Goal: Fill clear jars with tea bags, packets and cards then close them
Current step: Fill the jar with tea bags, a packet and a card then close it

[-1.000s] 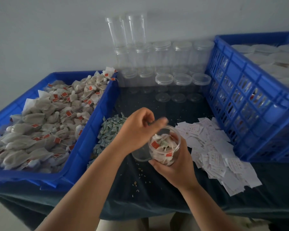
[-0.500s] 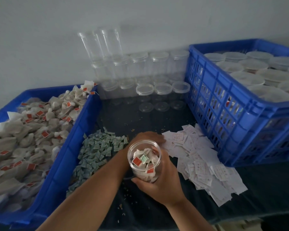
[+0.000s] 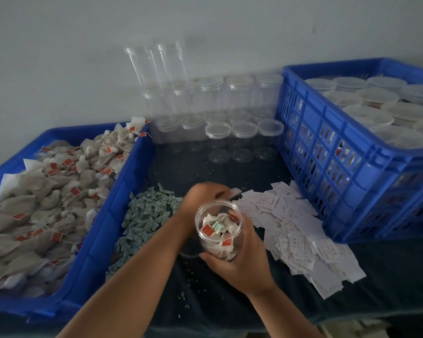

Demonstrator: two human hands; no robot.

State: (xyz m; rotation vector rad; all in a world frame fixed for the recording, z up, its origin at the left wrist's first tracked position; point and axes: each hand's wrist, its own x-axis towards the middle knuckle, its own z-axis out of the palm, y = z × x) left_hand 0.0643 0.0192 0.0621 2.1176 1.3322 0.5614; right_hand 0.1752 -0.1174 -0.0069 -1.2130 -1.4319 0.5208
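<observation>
My right grip (image 3: 239, 262) wraps the clear plastic jar (image 3: 217, 230); left grip (image 3: 203, 193), just beyond its open mouth, pinches a white paper card (image 3: 235, 191).

The left crate (image 3: 122, 191), holding tea bags (image 3: 59, 191), sits along the left edge of the table (image 3: 205, 298). Packets (image 3: 147, 215) lie just right of it, cards (image 3: 298, 230) further right, before the right crate (image 3: 327, 154) of lidded jars (image 3: 366, 115). Empty jars (image 3: 217, 98) line the rear edge between.

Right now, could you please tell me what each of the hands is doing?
Left hand: at the cards, fingers curled; grip cannot be told.
Right hand: holding the jar.
</observation>
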